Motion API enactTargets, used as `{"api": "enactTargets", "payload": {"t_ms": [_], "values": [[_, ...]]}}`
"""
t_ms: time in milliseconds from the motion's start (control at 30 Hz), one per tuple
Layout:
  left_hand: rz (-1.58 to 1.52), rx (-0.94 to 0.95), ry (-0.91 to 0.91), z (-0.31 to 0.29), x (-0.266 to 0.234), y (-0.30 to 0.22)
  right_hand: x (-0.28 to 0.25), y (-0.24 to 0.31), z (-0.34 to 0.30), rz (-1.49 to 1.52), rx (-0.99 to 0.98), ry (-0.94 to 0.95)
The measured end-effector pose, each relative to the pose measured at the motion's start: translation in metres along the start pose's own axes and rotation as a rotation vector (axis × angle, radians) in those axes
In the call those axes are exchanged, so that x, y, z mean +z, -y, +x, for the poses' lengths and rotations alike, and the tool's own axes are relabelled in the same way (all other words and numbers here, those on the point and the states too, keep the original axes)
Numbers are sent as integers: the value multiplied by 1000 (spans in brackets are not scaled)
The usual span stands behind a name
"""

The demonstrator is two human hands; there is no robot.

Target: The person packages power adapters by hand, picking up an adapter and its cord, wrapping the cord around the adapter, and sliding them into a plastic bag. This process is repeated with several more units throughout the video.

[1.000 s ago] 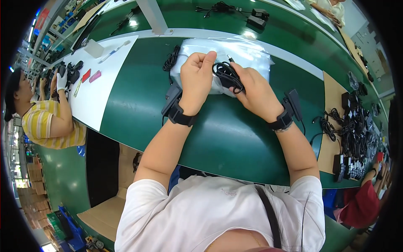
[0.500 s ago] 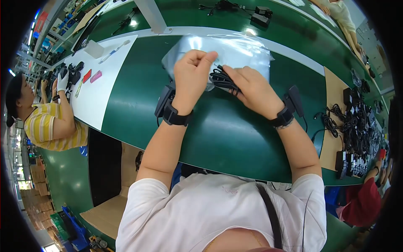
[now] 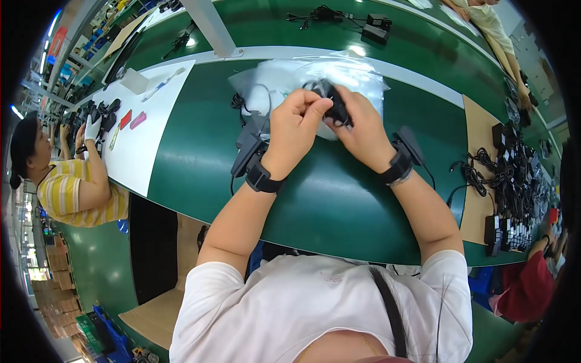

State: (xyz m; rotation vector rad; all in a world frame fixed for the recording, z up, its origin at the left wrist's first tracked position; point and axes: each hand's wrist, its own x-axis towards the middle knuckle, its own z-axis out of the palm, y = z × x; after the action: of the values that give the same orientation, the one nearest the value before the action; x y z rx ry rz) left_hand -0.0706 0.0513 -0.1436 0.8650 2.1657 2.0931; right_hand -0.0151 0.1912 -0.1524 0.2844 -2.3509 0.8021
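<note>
While fingers (image 3: 352, 100) hold black cable (image 3: 336, 107), the table's near edge (image 3: 339, 254) lies apart.

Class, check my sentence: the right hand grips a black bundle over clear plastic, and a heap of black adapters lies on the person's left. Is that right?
Not quite: the heap of black adapters lies on the person's right, as the head view shows. The right hand does grip a black bundle over clear plastic.

Two hands (image 3: 292, 125) are handling one black cable bundle (image 3: 328, 97); two black adapters (image 3: 375, 34) are lying beyond them, one red piece (image 3: 126, 119) and one pink piece (image 3: 138, 120) leftward.
</note>
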Motion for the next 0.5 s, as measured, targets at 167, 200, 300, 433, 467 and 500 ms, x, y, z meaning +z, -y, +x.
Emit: {"api": "enactTargets", "payload": {"t_ms": [167, 200, 300, 433, 467, 500], "values": [[135, 109, 174, -3, 0, -3, 3, -2, -5, -140, -179, -26], [132, 113, 179, -2, 1, -5, 1, -3, -4, -146, -177, -30], [303, -22, 274, 1, -7, -16, -12, 1, 5, 758, 485, 58], [218, 19, 279, 2, -17, -17, -28, -5, 11, 1151, 879, 147], [216, 21, 280, 3, -18, -18, -24, -11, 8, 1258, 944, 179], [266, 28, 298, 5, -20, -19, -21, -15, 6, 1366, 1012, 212]]}}
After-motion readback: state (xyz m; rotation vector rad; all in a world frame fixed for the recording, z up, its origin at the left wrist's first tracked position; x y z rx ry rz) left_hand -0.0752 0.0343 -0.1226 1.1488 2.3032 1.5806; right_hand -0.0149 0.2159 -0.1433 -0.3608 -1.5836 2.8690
